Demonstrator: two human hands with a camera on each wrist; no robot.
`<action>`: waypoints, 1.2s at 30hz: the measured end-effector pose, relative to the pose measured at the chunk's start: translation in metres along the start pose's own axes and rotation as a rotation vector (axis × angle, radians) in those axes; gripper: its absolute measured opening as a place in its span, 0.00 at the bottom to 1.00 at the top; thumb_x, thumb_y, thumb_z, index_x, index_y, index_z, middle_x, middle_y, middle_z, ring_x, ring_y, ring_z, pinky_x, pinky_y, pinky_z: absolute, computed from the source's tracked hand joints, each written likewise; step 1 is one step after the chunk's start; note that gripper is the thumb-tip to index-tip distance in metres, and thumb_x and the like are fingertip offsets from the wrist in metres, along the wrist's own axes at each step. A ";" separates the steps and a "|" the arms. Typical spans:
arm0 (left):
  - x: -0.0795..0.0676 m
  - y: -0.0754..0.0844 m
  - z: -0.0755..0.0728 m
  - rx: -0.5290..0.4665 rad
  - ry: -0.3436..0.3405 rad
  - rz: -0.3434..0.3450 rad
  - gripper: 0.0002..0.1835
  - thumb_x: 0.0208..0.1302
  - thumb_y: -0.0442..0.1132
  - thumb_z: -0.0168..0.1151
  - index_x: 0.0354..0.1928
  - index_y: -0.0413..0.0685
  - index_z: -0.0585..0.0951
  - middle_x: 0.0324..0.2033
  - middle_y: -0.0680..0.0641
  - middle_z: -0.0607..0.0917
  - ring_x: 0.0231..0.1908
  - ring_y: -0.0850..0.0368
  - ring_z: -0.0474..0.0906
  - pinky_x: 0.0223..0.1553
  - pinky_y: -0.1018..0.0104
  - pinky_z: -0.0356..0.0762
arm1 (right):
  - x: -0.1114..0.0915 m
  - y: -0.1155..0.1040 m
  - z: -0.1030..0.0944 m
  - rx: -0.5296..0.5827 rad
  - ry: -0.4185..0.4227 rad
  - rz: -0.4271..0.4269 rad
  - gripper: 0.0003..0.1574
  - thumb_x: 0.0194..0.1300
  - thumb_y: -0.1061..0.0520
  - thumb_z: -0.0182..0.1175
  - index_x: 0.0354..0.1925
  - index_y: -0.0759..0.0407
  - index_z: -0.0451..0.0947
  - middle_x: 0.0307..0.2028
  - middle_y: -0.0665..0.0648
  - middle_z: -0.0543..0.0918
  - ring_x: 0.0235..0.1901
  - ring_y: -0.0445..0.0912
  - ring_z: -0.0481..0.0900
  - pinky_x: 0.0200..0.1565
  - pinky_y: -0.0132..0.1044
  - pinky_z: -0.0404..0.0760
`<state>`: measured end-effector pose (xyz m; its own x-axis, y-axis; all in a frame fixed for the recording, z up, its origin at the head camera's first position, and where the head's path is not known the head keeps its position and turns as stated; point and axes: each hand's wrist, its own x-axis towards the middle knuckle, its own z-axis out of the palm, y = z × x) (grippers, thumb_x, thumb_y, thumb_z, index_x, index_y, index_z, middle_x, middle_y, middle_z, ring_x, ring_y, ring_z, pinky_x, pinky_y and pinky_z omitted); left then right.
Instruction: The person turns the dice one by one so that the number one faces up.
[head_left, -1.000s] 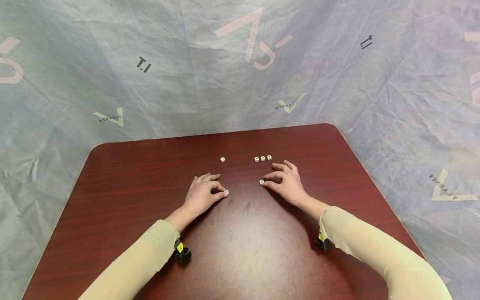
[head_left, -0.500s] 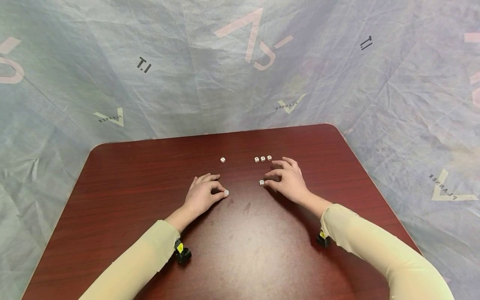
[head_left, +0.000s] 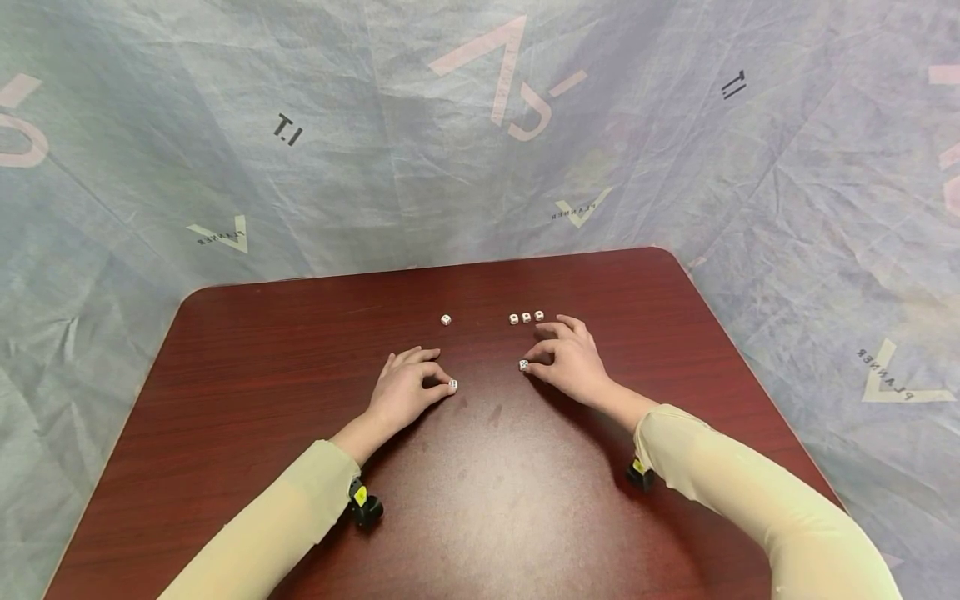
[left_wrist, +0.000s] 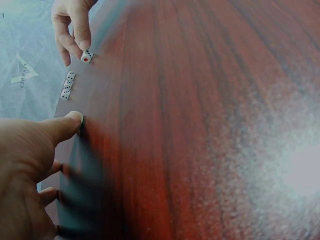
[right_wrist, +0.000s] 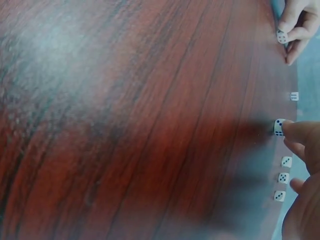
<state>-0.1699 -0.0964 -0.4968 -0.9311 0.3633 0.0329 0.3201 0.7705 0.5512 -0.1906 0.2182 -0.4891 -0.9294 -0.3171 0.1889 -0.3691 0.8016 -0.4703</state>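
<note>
In the head view, my left hand (head_left: 401, 390) pinches a white die (head_left: 453, 386) between thumb and index finger, low at the tabletop. That die is mostly hidden behind the thumb in the left wrist view, but its dotted face shows in the right wrist view. Across from it, my right hand (head_left: 572, 362) has thumb and index finger on a second die (head_left: 523, 365), its other fingers spread toward the back. The left wrist view shows this die (left_wrist: 86, 56) with a red dot on one face, fingertips closed on it.
Three dice (head_left: 527, 317) stand in a short row behind my right hand. A single die (head_left: 446, 320) sits farther left, beyond my left hand. All are on a dark red wooden table (head_left: 480, 483), with grey printed fabric (head_left: 360, 167) hanging behind and at the sides.
Half a second ago my right fingertips were slightly right of the die; now they have moved left and pinch it. My left hand and the other dice have stayed in place.
</note>
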 end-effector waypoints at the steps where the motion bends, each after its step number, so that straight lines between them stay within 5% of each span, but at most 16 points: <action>1: 0.000 0.000 0.000 0.000 0.000 0.000 0.05 0.66 0.52 0.71 0.39 0.63 0.90 0.70 0.47 0.74 0.75 0.42 0.58 0.74 0.34 0.42 | 0.000 0.000 0.000 -0.003 -0.001 -0.003 0.09 0.58 0.47 0.77 0.37 0.45 0.92 0.65 0.59 0.77 0.73 0.64 0.54 0.71 0.65 0.50; 22: 0.000 0.001 0.001 -0.007 -0.005 -0.002 0.06 0.66 0.52 0.71 0.40 0.63 0.90 0.70 0.47 0.74 0.75 0.42 0.58 0.75 0.35 0.41 | 0.001 -0.003 0.001 -0.060 -0.028 -0.023 0.06 0.60 0.48 0.76 0.36 0.45 0.92 0.65 0.59 0.77 0.74 0.63 0.54 0.71 0.65 0.52; 36: 0.000 0.000 0.000 0.001 -0.001 -0.007 0.05 0.66 0.52 0.71 0.39 0.64 0.90 0.70 0.47 0.74 0.75 0.42 0.58 0.75 0.35 0.42 | 0.005 -0.001 0.004 -0.207 0.021 -0.200 0.05 0.60 0.48 0.76 0.34 0.47 0.92 0.61 0.60 0.80 0.72 0.63 0.60 0.70 0.65 0.55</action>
<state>-0.1700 -0.0964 -0.4968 -0.9331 0.3584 0.0287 0.3140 0.7737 0.5502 -0.1947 0.2133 -0.4912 -0.8369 -0.4707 0.2795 -0.5351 0.8112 -0.2359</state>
